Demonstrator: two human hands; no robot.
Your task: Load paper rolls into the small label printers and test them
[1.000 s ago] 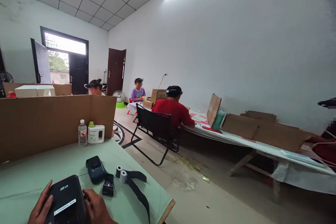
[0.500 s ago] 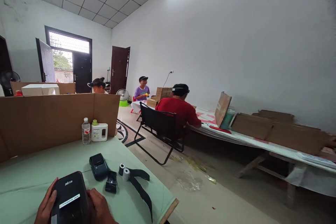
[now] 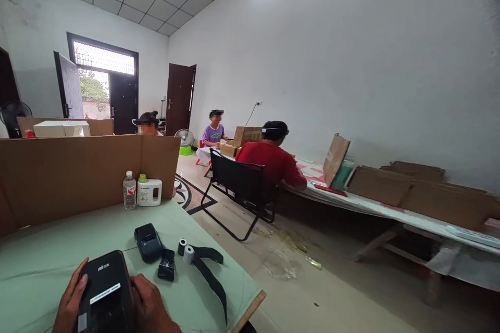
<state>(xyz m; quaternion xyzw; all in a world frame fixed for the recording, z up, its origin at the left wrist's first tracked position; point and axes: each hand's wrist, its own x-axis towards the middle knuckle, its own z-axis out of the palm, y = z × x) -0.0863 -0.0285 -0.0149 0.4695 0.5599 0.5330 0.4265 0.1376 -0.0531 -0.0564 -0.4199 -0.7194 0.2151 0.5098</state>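
Observation:
Between my two hands I hold a black portable printer (image 3: 107,281) with white lettering and a white label strip across its face. My left hand (image 3: 70,296) is wrapped round its left edge, thumb and fingers along the side. At the opposite edge, my right hand (image 3: 150,304) is closed with bent fingers, partly hidden behind the casing. Just beyond the printer lie a smaller dark printer (image 3: 148,242) and a small black box-like part (image 3: 166,265). To their right are two small paper rolls (image 3: 185,252) and a black strap (image 3: 213,278).
A water bottle (image 3: 129,191) and a white jug (image 3: 149,191) stand against a cardboard screen (image 3: 78,182) on the green-covered table (image 3: 187,302). A person in red (image 3: 269,164) sits in a black chair (image 3: 238,182). Plastic wrap (image 3: 279,265) lies on the floor.
The view has tilted and shifted slightly. Both hands keep their hold on the printer. In the background, the person in purple has lowered their arms and the person in red has shifted a little.

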